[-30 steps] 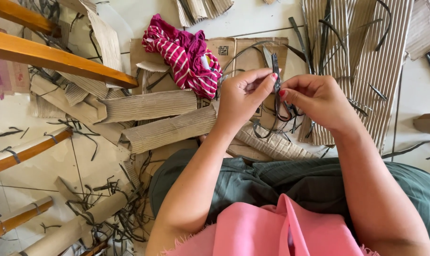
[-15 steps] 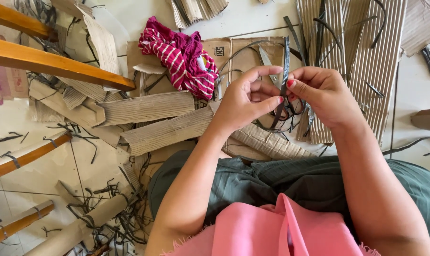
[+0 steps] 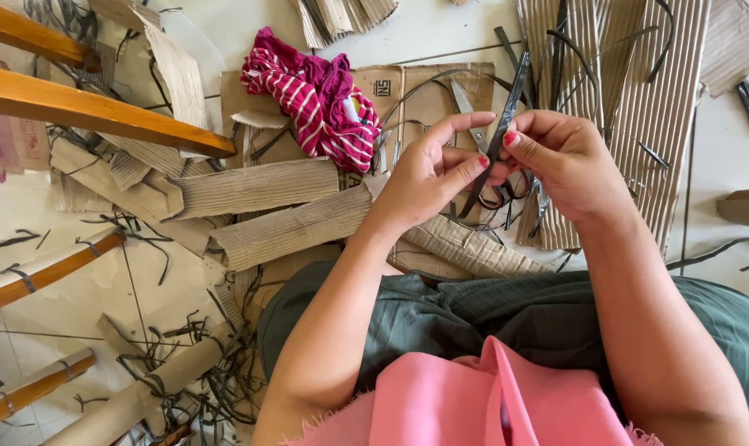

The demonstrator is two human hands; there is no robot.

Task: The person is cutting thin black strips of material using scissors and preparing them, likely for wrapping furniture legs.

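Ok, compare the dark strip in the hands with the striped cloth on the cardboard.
The dark strip is narrow, stiff-looking and near black; the striped cloth is soft, bunched up, magenta with white stripes. The strip is pinched between the left hand and right hand and stands tilted above the floor; the cloth lies untouched on a flat cardboard sheet. Both sit among corrugated cardboard scraps.

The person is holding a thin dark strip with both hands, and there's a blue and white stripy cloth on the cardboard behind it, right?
Not quite. The stripy cloth is pink and white, not blue and white, as the head view shows. The rest holds: the left hand and right hand both pinch the thin dark strip, and the cloth lies on the cardboard behind it.
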